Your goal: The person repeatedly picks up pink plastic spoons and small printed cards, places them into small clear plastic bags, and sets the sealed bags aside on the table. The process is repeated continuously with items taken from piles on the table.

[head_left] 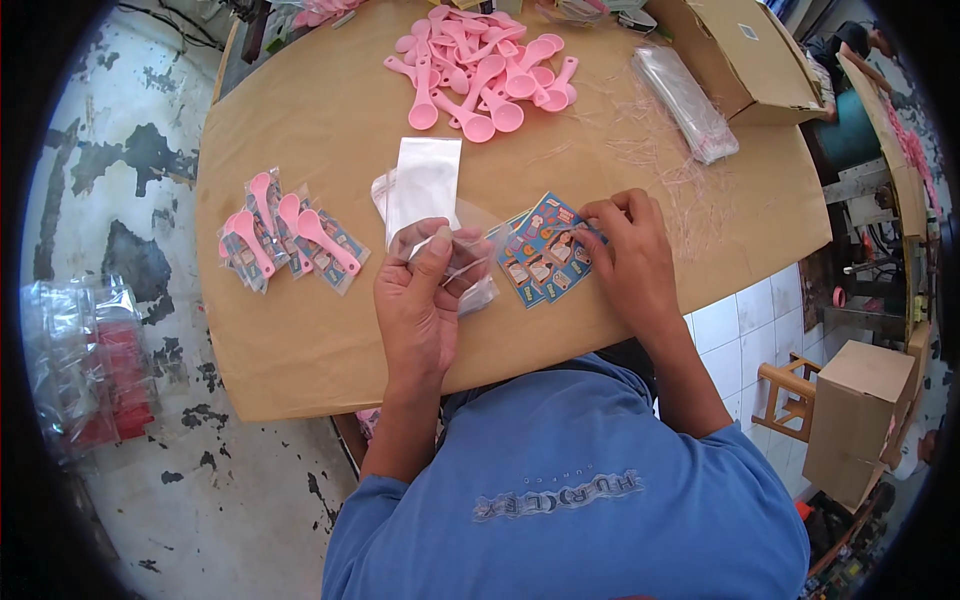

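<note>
My left hand (420, 295) holds a clear plastic bag (470, 262) pinched between thumb and fingers, just above the brown table (300, 340). My right hand (625, 255) rests its fingertips on a small stack of colourful printed cards (540, 250) lying beside that bag. A pile of flat white-and-clear bags (425, 180) lies just beyond my left hand. Several packed bags with pink spoons (290, 240) sit to the left. A heap of loose pink plastic spoons (480, 70) lies at the far side.
A bundle of clear sleeves (685, 100) and an open cardboard box (740, 55) stand at the far right. Plastic-wrapped red goods (90, 370) lie on the floor at left. A wooden stool (785, 395) and another carton (855, 415) stand at lower right.
</note>
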A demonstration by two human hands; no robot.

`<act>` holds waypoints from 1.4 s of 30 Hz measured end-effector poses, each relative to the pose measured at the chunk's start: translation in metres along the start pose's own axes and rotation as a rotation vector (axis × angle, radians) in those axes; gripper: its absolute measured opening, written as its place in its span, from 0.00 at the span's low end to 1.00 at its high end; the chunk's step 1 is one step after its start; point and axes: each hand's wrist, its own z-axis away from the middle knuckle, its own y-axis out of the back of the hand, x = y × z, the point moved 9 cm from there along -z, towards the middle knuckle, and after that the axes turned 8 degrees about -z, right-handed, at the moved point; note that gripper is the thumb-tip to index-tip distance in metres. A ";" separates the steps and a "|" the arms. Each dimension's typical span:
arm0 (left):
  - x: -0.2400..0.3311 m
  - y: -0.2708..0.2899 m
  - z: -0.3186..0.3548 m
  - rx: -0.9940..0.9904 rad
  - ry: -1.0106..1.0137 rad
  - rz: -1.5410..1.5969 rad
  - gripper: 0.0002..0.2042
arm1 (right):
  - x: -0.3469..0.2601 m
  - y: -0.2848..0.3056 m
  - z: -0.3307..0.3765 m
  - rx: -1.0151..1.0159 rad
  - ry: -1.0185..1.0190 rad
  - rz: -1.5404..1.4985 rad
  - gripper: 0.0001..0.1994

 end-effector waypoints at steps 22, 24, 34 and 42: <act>0.006 0.014 0.007 -0.007 -0.011 -0.009 0.13 | 0.024 0.066 -0.040 0.174 -0.047 -0.170 0.17; 0.009 0.013 0.008 -0.005 -0.030 0.006 0.13 | 0.014 0.055 -0.034 0.183 0.104 -0.048 0.16; 0.009 0.024 0.006 0.081 -0.115 -0.063 0.12 | -0.015 -0.004 0.008 -0.125 -0.026 0.102 0.24; 0.009 0.007 0.007 0.070 -0.097 -0.029 0.11 | 0.011 -0.010 -0.008 -0.240 -0.157 -0.185 0.19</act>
